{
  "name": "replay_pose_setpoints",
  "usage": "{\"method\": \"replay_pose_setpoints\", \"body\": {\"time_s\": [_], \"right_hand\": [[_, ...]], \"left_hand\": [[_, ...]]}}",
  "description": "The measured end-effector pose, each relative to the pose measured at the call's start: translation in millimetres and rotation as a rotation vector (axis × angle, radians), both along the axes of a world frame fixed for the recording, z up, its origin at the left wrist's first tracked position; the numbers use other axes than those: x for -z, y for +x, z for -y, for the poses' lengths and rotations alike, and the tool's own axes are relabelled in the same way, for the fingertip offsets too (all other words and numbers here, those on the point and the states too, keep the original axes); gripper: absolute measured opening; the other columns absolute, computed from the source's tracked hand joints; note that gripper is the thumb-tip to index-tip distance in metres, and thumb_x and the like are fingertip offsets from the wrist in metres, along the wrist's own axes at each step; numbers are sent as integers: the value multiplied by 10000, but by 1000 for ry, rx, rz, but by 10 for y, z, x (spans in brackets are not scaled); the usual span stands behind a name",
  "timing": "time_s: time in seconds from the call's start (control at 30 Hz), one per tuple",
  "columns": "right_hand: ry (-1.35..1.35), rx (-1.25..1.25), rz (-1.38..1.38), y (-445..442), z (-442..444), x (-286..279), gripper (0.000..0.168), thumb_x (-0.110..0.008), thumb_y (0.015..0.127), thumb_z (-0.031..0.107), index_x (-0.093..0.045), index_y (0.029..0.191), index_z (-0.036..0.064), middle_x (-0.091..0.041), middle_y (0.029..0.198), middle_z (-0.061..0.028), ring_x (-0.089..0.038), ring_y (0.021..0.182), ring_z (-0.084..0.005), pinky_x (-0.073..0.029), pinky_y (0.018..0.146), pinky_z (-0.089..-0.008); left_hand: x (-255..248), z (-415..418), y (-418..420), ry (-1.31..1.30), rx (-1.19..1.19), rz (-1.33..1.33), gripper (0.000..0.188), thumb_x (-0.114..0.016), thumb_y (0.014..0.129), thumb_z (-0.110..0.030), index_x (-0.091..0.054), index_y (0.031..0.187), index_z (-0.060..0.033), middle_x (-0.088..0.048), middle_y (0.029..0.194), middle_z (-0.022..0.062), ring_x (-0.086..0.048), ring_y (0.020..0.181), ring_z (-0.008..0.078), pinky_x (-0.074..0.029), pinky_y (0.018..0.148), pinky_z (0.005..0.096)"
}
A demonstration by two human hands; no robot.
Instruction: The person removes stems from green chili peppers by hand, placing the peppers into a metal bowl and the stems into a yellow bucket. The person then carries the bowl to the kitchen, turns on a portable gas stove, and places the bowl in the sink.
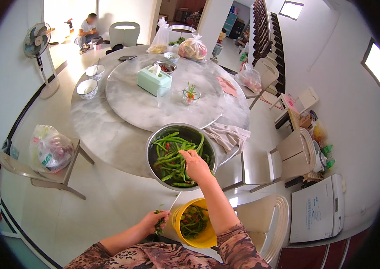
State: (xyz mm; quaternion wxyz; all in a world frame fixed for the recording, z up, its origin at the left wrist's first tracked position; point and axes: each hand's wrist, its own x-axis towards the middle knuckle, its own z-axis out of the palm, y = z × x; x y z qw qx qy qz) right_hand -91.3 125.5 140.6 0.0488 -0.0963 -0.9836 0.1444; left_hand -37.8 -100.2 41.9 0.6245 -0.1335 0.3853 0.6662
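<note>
My right hand (194, 165) is over a steel bowl (148, 153) of long green peppers (173, 164), with a few red ones among them; its fingertips touch the peppers, and whether they grip one cannot be told. The bowl stands at the near edge of the round marble-patterned table (126, 154). My left hand (156, 220), lower down, is closed around a small bunch of green stems or leaves (159, 226). Just right of it, below the bowl, is a yellow bucket (211, 239) with more green and red peppers (193, 223) inside.
The turntable (126, 104) bears a mint tissue box (154, 80) and a glass bowl (191, 97). A crumpled cloth (227, 134) lies right of the steel bowl. Chairs stand around, one holding a plastic bag (53, 149). A person (87, 32) squats by the far wall.
</note>
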Motion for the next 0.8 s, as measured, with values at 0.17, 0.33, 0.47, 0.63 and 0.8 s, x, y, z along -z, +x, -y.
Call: {"method": "replay_pose_setpoints", "body": {"time_s": [0.17,0.33,0.47,0.63,0.8], "right_hand": [[-69,-123,159,44,-67,182,381,-441,701,-20,-476,1059,104,-424,1071,-93,-473,959,-263,-420,776,-343],[-169,-153,-53,215,29,132,231,-478,749,74,-536,972,74,-480,1035,-97,-469,956,-255,-407,789,-333],[-290,138,-177,458,29,-43,191,-523,743,142,-560,897,35,-564,867,-97,-536,767,-269,-440,677,-318],[-804,748,244,912,-149,246,285,-541,777,252,-558,825,-29,-596,704,-75,-556,564,-179,-445,509,-273],[-1455,829,-147,781,-50,486,311,-566,765,191,-422,941,-21,-540,846,-126,-578,634,-206,-515,544,-325]], "left_hand": [[44,-27,-114,-10,-47,17,155,-520,796,-200,-535,843,-53,-467,598,-9,-384,447,105,-289,403,215],[10,-86,-195,-18,-44,8,146,-529,789,-194,-541,835,-56,-467,590,-4,-384,434,113,-263,384,216],[5,-88,-248,-20,-39,20,146,-530,789,-197,-542,842,-62,-465,597,-1,-386,426,114,-272,383,217],[-32,-108,-398,55,-156,26,159,-532,790,-200,-531,886,-74,-452,593,-3,-393,430,111,-289,387,217],[-117,-203,-677,117,-333,-5,126,-550,782,-210,-503,825,-102,-452,596,0,-397,435,123,-296,392,233]]}}
